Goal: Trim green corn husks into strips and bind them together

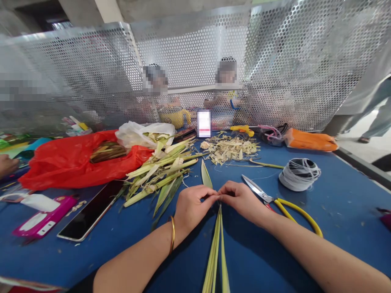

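My left hand (195, 203), with a gold bangle at its wrist, and my right hand (240, 199) meet over the table, thumbs and fingertips pinched together. They grip the far end of a bundle of long pale-green leaf strips (214, 252), which runs down towards me. The exact grip point is hidden by my fingers. A single pointed leaf (206, 174) lies just beyond my left hand. Beside my right forearm rest scissors (264, 195) with yellow handles, partly covered by that arm. A spool of white string (299, 175) stands further right.
Left are a pile of leaf stalks (161, 175), a red plastic bag (70, 162), a dark phone (91, 211) and a magenta case (45, 217). Leaf scraps (230, 148), a lit phone (204, 123) and an orange packet (311, 140) lie before a perforated metal screen (195, 53). Another person's hand (7, 166) is far left.
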Motion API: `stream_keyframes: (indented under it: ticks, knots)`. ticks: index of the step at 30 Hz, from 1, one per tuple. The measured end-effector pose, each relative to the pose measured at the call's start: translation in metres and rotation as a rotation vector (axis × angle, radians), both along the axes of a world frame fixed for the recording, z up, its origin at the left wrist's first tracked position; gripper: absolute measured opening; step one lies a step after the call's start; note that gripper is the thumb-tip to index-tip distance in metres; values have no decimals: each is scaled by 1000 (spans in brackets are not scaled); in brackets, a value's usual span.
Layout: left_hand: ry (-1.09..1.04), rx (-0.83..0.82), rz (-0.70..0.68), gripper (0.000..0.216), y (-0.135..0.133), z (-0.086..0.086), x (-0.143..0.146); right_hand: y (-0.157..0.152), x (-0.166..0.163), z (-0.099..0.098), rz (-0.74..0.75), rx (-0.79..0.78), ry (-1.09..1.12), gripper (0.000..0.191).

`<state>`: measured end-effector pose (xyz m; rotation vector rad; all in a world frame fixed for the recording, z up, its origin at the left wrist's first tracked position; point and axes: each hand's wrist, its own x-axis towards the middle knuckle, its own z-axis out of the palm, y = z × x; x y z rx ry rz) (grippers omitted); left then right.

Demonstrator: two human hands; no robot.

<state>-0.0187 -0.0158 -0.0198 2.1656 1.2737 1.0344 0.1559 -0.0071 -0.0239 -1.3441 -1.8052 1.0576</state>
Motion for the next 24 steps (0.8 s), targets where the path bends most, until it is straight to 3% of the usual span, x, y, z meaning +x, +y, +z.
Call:
stream_keyframes:
  ticks: [16, 20, 24]
  knots:
    - [-61, -64, 34, 8, 5, -2, -1, 2, 1, -5, -19, -13, 82, 6]
    - [-80, -104, 53, 8, 6, -3, -1, 2, 2, -6, 18, -9, 83, 19]
    - [-82, -117, 47, 7, 6, -3, -1, 1, 3, -4, 22, 8, 23, 7]
